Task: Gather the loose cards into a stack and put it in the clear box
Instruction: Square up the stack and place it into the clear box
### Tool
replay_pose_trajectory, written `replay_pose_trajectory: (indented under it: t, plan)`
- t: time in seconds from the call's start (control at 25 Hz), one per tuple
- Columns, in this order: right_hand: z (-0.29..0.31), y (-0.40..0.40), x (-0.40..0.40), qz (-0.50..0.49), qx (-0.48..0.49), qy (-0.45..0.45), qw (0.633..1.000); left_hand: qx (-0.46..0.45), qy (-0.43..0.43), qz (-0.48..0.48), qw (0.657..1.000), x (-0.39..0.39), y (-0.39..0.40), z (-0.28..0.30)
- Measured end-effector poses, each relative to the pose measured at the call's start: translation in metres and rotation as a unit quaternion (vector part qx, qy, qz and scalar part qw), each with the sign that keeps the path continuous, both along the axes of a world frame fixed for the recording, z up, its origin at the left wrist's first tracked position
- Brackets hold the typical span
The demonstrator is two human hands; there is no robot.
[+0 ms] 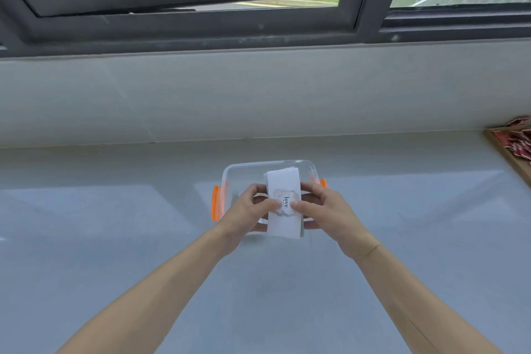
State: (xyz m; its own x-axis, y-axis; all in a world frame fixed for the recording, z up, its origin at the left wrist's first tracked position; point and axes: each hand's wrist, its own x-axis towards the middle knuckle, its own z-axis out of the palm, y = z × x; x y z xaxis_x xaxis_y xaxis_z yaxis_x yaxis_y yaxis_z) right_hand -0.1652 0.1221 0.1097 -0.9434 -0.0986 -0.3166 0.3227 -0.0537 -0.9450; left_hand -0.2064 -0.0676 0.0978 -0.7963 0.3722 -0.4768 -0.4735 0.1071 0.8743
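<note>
so both hands, left hand (249,210) and right hand (323,207), pinch the card stack (283,204) from its long sides, right above the clear box (244,169), long axis pointing away from me, basically just needs lowering straight in

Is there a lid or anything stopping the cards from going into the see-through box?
Nothing visible does. The clear box sits open on the table with no lid on it, its orange latches hanging at the sides. The left hand and right hand hold the card stack right over the opening.
</note>
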Motion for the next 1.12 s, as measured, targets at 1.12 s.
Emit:
replay_pose_trajectory:
  t: [1.12]
  plan:
    - [-0.081,0.027,-0.051,-0.003,0.321,0.092,0.943,-0.257,-0.144,-0.069,0.953,-0.061,0.078,-0.087]
